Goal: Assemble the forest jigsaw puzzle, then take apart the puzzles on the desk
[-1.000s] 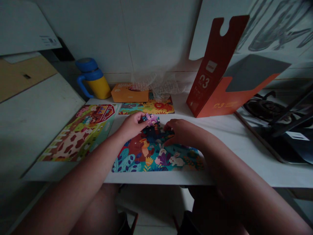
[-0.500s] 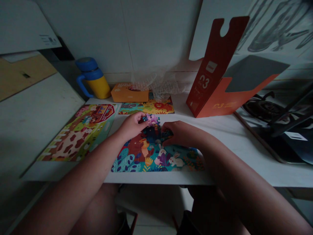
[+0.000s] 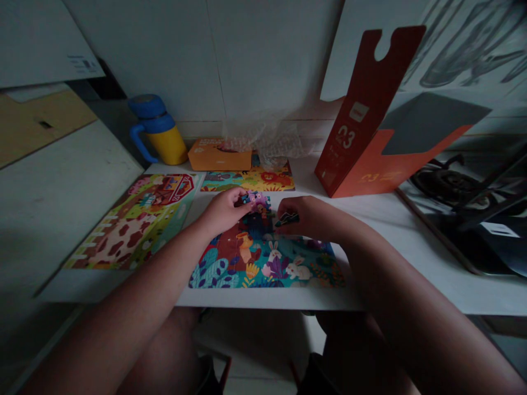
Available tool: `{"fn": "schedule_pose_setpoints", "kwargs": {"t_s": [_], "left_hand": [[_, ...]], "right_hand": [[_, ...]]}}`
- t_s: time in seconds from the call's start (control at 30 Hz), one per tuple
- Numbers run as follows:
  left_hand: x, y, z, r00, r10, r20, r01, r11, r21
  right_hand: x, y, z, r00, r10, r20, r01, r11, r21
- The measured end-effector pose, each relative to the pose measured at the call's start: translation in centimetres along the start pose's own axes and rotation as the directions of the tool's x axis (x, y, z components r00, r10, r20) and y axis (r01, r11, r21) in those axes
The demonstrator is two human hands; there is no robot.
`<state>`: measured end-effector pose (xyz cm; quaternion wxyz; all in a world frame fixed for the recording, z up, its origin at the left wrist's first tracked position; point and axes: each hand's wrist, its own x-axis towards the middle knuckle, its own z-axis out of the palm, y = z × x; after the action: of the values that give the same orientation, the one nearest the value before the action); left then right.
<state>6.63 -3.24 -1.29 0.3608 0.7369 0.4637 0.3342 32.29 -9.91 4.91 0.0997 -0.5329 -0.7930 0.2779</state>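
A partly assembled jigsaw puzzle (image 3: 272, 269) lies on the white table, showing rabbits, a bear with a honey pot and blue leaves. At its upper left edge my left hand (image 3: 226, 209) pinches a pink and purple puzzle piece (image 3: 257, 201) between thumb and fingers; whether that piece is joined to those below is hard to tell. Just right of the puzzle's raised column, my right hand (image 3: 310, 219) is closed on a dark puzzle piece (image 3: 287, 219) with a pale line across it, held slightly above the puzzle.
To the left lies a farm puzzle (image 3: 135, 225) with a cow. Behind are a lion puzzle (image 3: 267, 180), an orange box (image 3: 220, 154), crumpled clear plastic (image 3: 275, 145) and a blue-yellow flask (image 3: 164, 137). A tall open orange carton (image 3: 362, 159) stands right, beside a black fan-like object (image 3: 453, 186).
My right hand has lifted slightly and turned, so the dark piece in its fingers shows more. My left hand stays almost in place.
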Motion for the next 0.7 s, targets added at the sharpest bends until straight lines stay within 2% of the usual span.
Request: {"fn": "schedule_pose_setpoints", "kwargs": {"t_s": [0.1, 0.2, 0.37, 0.47, 0.7], "left_hand": [[-0.1, 0.3, 0.0, 1.0, 0.01, 0.005, -0.01, 1.0, -0.019], [-0.3, 0.7, 0.1, 0.997, 0.053, 0.048, -0.05, 0.997, -0.065], [-0.6, 1.0, 0.4, 0.989, 0.086, 0.119, -0.074, 0.992, -0.099], [-0.7, 0.9, 0.4, 0.989, 0.081, 0.121, -0.068, 0.992, -0.106], [-0.6, 0.2, 0.3, 0.969, 0.107, 0.222, -0.081, 0.989, -0.123]], "right_hand": [[0.4, 0.1, 0.2, 0.991, -0.037, -0.128, 0.035, 0.999, -0.014], [0.9, -0.1, 0.7, 0.977, -0.058, -0.205, 0.059, 0.998, -0.002], [1.4, -0.6, 1.3, 0.964, -0.068, -0.255, 0.058, 0.997, -0.047], [1.5, -0.5, 1.4, 0.963, -0.06, -0.264, 0.058, 0.998, -0.013], [2.0, 0.4, 2.1, 0.939, -0.103, -0.328, 0.129, 0.99, 0.056]]}}
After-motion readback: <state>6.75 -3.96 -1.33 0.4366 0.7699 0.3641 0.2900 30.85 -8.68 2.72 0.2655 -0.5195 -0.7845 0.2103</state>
